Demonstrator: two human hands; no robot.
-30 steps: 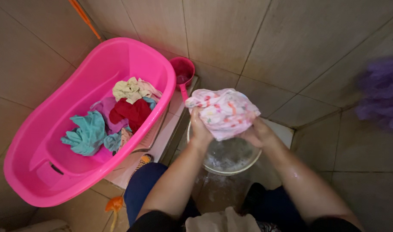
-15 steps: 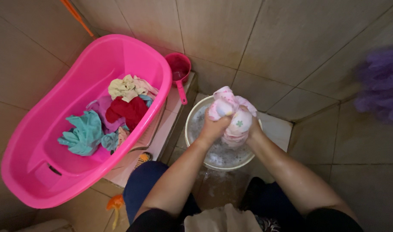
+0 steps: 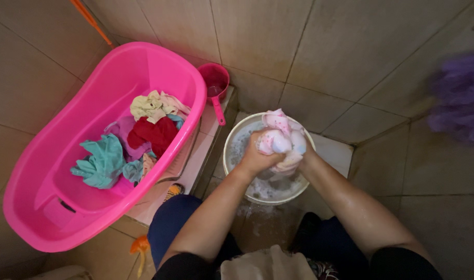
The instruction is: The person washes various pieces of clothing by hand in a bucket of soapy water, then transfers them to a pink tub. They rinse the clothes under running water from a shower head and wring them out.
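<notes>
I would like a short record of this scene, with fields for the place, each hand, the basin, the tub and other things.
place: tiled corner, walls and floor
left hand: grips the bunched pink-and-white cloth
right hand: grips the same cloth, mostly hidden behind it
basin: pale, round, holds sudsy water, under the cloth
tub: bright pink, holds a pile of clothes
other: pink scoop behind the tub; blurred purple object at right
</notes>
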